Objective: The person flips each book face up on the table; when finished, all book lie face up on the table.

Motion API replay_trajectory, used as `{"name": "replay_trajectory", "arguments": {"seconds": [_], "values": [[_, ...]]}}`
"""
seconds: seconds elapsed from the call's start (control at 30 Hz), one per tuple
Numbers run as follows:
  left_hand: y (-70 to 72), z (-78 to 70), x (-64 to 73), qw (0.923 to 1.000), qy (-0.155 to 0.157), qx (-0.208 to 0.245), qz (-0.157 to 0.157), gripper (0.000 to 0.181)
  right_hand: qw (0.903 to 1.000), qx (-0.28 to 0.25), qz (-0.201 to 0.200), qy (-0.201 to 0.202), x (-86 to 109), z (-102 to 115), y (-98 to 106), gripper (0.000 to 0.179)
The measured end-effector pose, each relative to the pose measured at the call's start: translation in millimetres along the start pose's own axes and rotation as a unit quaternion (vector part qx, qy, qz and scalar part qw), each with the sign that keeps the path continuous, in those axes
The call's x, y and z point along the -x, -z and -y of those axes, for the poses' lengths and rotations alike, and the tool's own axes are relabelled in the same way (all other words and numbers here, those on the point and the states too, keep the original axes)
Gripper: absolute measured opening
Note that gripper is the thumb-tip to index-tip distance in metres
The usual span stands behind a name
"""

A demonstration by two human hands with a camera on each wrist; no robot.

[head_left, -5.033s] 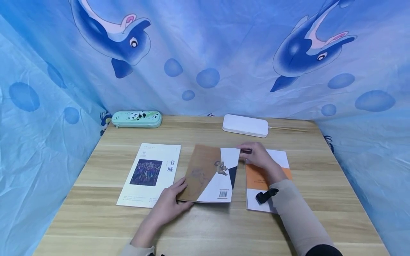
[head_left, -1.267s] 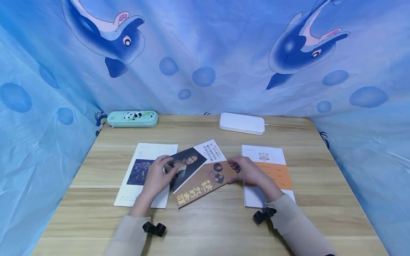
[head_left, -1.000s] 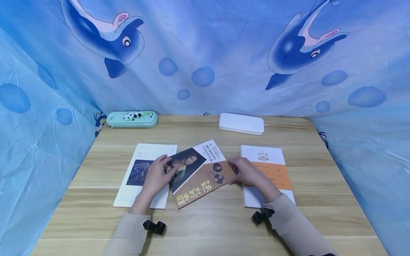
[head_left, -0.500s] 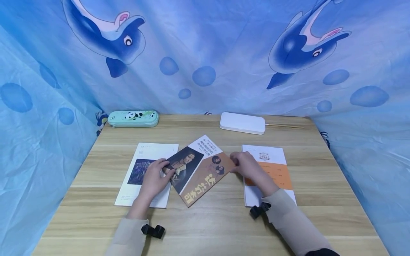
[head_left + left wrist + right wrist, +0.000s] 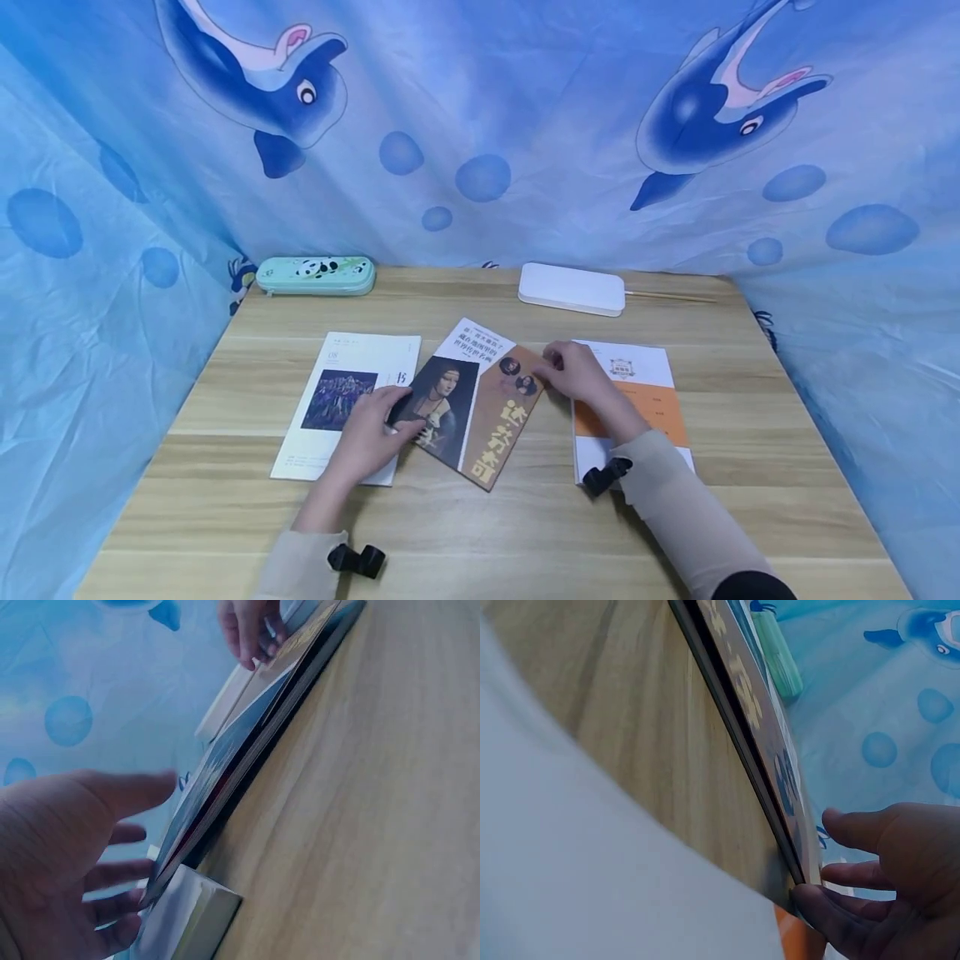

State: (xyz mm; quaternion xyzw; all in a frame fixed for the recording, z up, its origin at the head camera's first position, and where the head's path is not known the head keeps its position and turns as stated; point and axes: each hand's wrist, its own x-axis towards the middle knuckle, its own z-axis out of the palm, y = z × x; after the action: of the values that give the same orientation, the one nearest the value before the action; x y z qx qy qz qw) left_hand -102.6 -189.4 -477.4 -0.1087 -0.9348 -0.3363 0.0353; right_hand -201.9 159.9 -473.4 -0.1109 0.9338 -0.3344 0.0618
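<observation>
A paperback book with a portrait and large gold characters on its brown, white and dark cover lies slanted at mid-table. At its left edge is my left hand, its thumb extended over the cover; in the left wrist view, a gap shows between thumb and book. Fingers of my right hand touch the book's right corner. In the right wrist view, that hand's thumb stands apart from the cover. A white book with a dark picture lies partly under my left hand.
Beneath my right forearm is a white-and-orange book. A mint panda pencil case stands at the back left of the wooden table. At the back right are a white case and a thin stick.
The middle book first showed its barcode side; later its portrait side faces up. Over the last second it has turned clockwise towards upright, with both hands staying at its edges.
</observation>
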Motion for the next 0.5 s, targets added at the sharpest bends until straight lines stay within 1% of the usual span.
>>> {"name": "replay_trajectory", "arguments": {"seconds": [0.07, 0.1, 0.2, 0.27, 0.37, 0.5], "values": [[-0.6, -2.8, 3.0, 0.9996, -0.013, 0.009, 0.023, 0.069, 0.9999, 0.004, -0.009, 0.009, -2.6, 0, 0, 0.035], [-1.0, -4.1, 4.6, 0.9992, -0.014, 0.014, 0.035, 0.075, 0.9998, 0.006, -0.011, 0.014, -3.9, 0, 0, 0.036], [-3.0, -8.5, 8.0, 0.9974, -0.012, 0.025, 0.067, 0.087, 0.9997, 0.008, -0.012, 0.021, -7.7, 0, 0, 0.040], [-5.0, -11.7, 10.2, 0.9962, -0.006, 0.030, 0.082, 0.090, 0.9997, 0.010, -0.008, 0.021, -9.9, 1, 0, 0.043], [-8.4, -16.4, 13.0, 0.9953, -0.001, 0.034, 0.091, 0.087, 0.9994, 0.017, 0.000, 0.028, -13.0, 0, -1, 0.048], [-12.3, -20.9, 18.1, 0.9953, 0.004, 0.038, 0.089, 0.082, 0.9982, 0.026, 0.012, 0.053, -17.3, -4, -2, 0.053]]}}
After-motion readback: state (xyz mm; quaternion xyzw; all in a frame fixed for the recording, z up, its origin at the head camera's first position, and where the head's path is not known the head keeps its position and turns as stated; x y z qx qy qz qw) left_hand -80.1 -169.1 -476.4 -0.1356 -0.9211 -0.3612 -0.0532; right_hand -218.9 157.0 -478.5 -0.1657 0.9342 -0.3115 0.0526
